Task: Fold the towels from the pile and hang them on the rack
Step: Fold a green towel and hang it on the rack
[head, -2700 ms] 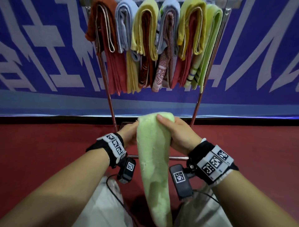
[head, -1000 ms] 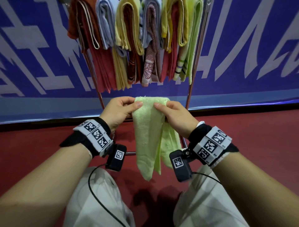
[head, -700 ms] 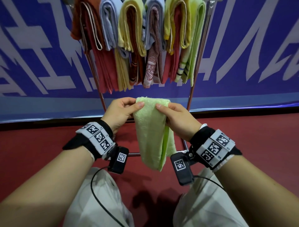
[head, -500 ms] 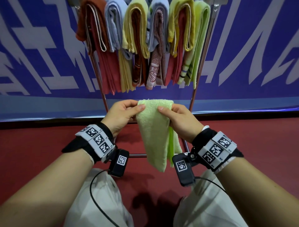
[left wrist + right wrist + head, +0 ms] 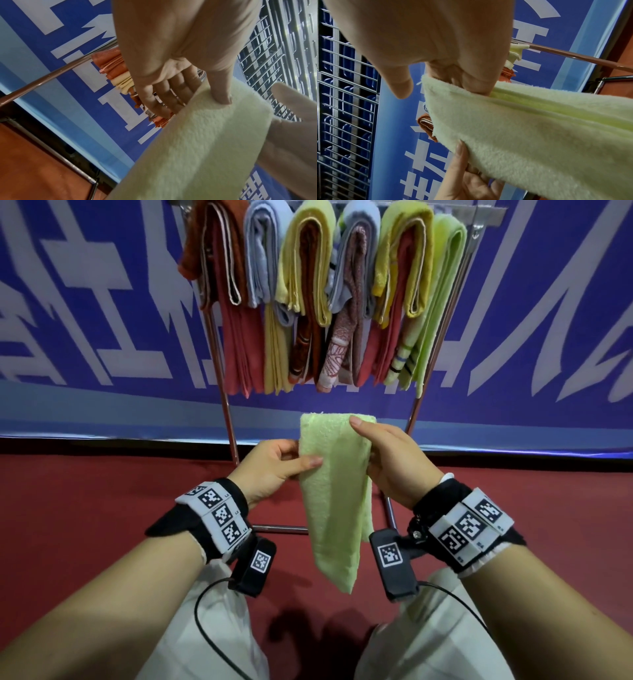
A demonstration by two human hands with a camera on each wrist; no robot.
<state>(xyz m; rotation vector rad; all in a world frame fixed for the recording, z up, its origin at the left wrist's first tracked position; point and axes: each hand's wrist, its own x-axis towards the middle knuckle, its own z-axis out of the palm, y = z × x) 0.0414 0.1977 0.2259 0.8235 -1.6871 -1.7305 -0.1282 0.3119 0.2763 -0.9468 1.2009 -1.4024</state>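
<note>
I hold the green towel (image 5: 334, 494) up in front of me between both hands, folded into a narrow strip. Its long axis runs straight down toward 6 o'clock, and the tail hangs free. My left hand (image 5: 274, 470) pinches the left edge a little below the top, thumb on the near face and fingers behind. My right hand (image 5: 394, 463) has its fingers curled round the right edge, nearer the top corner.

The rack (image 5: 226, 412) stands at 12 o'clock just beyond the towel. Its top bar is well above my hands and crowded with hung towels (image 5: 308, 285). The only bare stretch of bar I can make out is at the far end, toward 1 o'clock, so my right hand is the nearer one. As I judge it, the strip must rise and go over the bar there, draped crosswise with half hanging down each side.
</note>
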